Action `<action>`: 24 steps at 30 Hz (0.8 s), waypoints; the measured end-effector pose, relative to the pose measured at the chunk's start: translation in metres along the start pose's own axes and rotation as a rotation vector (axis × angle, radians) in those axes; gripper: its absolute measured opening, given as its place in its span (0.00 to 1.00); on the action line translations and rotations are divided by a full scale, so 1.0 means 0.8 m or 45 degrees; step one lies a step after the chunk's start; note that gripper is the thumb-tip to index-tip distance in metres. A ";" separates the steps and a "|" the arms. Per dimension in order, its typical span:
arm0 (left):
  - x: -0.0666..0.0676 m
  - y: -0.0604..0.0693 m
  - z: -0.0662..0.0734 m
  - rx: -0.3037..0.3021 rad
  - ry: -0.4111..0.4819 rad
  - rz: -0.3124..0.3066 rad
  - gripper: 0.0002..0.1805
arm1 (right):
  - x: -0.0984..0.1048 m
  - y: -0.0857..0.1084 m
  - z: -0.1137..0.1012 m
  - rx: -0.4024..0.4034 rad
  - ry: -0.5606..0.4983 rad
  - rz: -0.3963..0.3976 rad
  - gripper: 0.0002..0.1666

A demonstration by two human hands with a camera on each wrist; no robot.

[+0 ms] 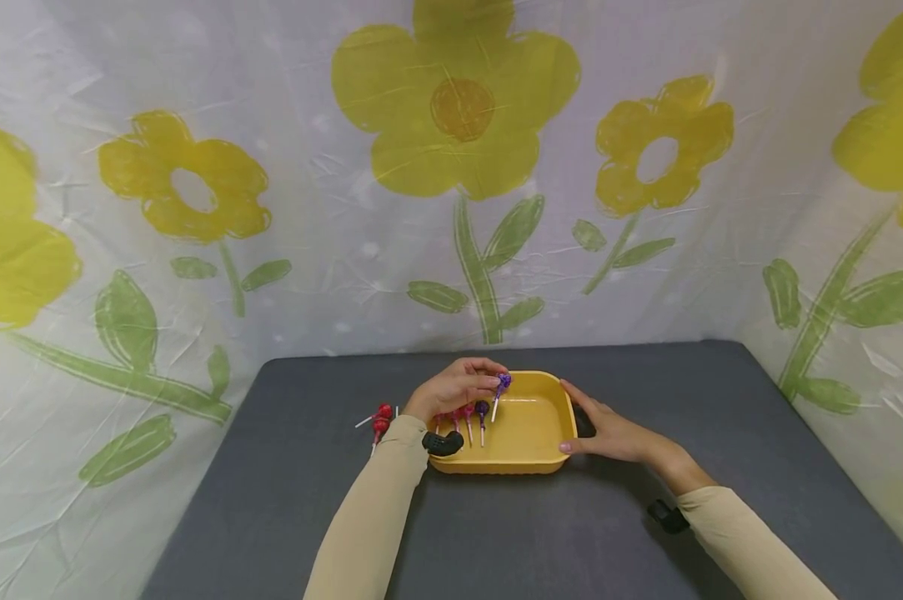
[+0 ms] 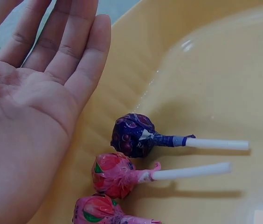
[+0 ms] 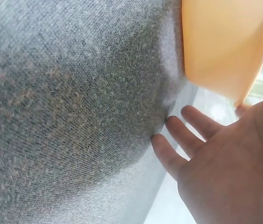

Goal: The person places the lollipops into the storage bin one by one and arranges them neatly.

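Observation:
My left hand (image 1: 459, 390) pinches a purple-wrapped lollipop (image 1: 503, 383) by its wrapped head above the yellow tray (image 1: 529, 454), its white stick pointing down. The left wrist view shows the palm (image 2: 29, 135) but not the held lollipop. Inside the tray, a dark purple lollipop (image 2: 134, 135) lies beside a pink one (image 2: 114, 175) and more pink ones in a row, sticks parallel. At the tray's right end, my right hand (image 1: 609, 431) touches the rim with spread thumb and forefinger. Its other fingers (image 3: 169, 156) extend, apart from the tray wall (image 3: 224, 42).
Red lollipops (image 1: 382, 417) lie on the dark grey tabletop (image 1: 286, 492), left of the tray and partly behind the left forearm. A white sheet (image 1: 316, 275) printed with yellow flowers hangs behind the table and along both sides. Each wrist wears a black band.

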State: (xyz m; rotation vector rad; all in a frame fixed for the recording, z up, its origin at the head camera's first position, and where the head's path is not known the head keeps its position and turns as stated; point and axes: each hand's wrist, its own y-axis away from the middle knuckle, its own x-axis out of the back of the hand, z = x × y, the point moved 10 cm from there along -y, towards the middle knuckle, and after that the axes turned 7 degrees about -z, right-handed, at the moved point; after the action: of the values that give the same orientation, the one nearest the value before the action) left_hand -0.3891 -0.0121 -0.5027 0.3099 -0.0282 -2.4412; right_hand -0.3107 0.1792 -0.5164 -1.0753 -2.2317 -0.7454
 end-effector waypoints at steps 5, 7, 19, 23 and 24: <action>-0.002 0.002 0.001 0.012 -0.091 0.000 0.12 | 0.000 -0.001 0.000 0.010 -0.012 0.010 0.64; -0.003 0.002 0.000 0.020 -0.132 0.001 0.12 | 0.000 -0.001 0.000 0.010 -0.013 0.010 0.64; 0.009 0.001 -0.006 0.045 -0.471 0.115 0.14 | 0.001 -0.003 0.002 0.008 -0.016 0.014 0.65; 0.011 0.002 -0.009 0.077 -0.594 0.159 0.14 | 0.000 -0.003 0.002 0.007 -0.020 0.011 0.65; 0.012 0.002 -0.010 0.088 -0.614 0.165 0.14 | 0.000 -0.003 0.002 0.005 -0.021 0.010 0.65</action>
State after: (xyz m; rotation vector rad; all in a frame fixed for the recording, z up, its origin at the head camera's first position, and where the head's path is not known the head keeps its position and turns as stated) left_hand -0.3930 -0.0190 -0.5120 -0.2491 -0.3318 -2.3331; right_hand -0.3128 0.1792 -0.5177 -1.0912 -2.2403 -0.7315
